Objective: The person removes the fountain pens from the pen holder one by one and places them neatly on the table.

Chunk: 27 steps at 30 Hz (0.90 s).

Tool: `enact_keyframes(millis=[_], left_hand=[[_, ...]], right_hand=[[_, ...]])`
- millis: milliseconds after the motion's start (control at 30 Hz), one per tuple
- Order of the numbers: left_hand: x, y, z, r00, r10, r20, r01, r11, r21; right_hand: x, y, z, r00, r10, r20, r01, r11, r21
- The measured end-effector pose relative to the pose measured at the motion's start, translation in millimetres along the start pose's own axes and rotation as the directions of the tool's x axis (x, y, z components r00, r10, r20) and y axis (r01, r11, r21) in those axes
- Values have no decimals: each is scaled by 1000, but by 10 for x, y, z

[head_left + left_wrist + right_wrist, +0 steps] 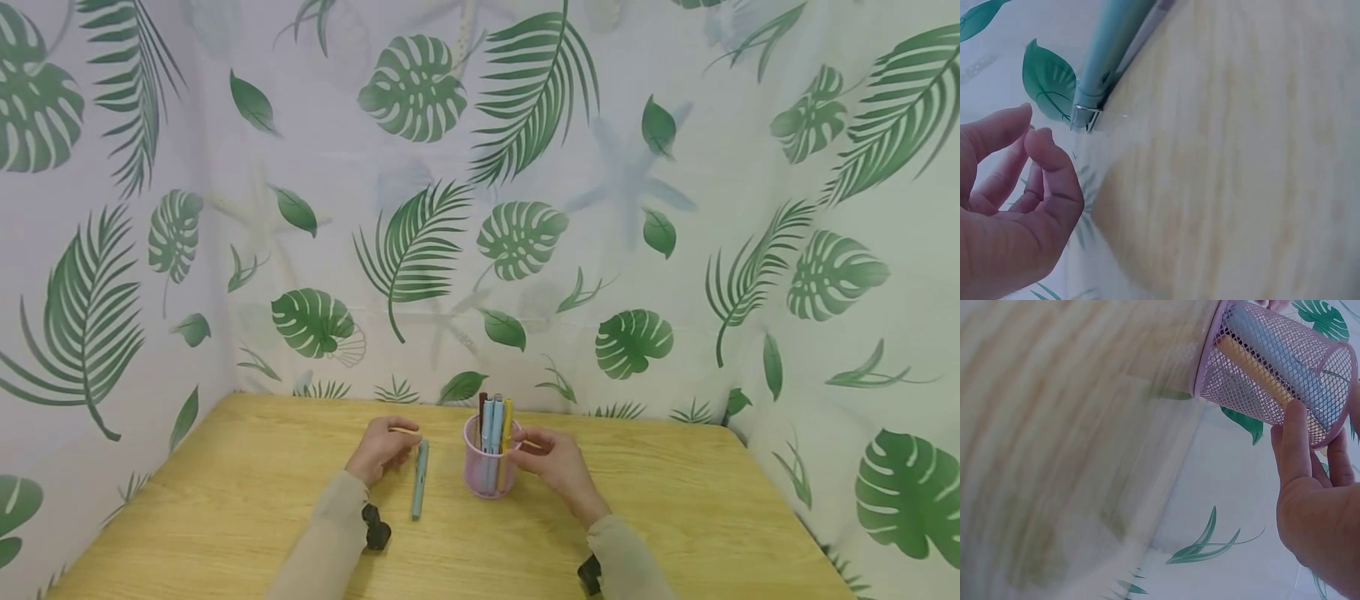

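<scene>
the leaf-patterned wall (720, 292) is standing at the far side, and the wooden table (660, 492) is stretching before it. the step in hand appears to be pen handling at the cup; whether the loose pen is being laid down or taken up cannot be told. the right hand (558, 468) is reaching in from the near right and bending its fingers about the rim and upper side of the pink mesh cup (472, 467), seemingly steadying it, with thumb and forefinger standing apart across the mesh. the left hand (380, 448) is hovering on the left, its fingers loosely curving, thumb and forefinger tips nearly together, holding nothing visible. the cup is standing upright right of centre, carrying light blue pens (488, 417), a yellow pen (508, 412) and a dark pen (482, 402). the blue-green pen (419, 483) is lying on the table left of the cup, its far end pointing just beside the left fingertips. a next move on this pen would be calling for the left thumb and forefinger to part around its barrel, clear of the small metal clip (1085, 119)
</scene>
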State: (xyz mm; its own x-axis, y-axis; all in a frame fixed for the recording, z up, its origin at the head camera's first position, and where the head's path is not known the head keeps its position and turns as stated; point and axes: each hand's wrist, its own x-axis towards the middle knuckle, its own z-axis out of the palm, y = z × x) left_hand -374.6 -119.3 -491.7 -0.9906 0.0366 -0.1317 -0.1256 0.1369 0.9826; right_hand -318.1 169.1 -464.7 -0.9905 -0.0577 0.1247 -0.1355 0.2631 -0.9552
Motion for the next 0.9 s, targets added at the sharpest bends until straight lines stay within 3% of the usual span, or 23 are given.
enact_keyframes(millis=[400,533,667,900], left_hand=[[-31,130,100,1000,15,-16,-15,1000,-14],[-49,175,140,998,55,-16,-56,997,-47],[-67,228,196,995,95,24,-92,992,-84],[-119,319,336,982,171,80,-166,984,-63]], right_hand=[[4,-27,-4,1000,11,-2,-11,1000,-4],[-7,-43,12,1000,7,3,-7,1000,-7],[-4,-47,18,1000,8,-4,-8,1000,-21],[16,-34,10,1000,16,-7,-16,999,-30]])
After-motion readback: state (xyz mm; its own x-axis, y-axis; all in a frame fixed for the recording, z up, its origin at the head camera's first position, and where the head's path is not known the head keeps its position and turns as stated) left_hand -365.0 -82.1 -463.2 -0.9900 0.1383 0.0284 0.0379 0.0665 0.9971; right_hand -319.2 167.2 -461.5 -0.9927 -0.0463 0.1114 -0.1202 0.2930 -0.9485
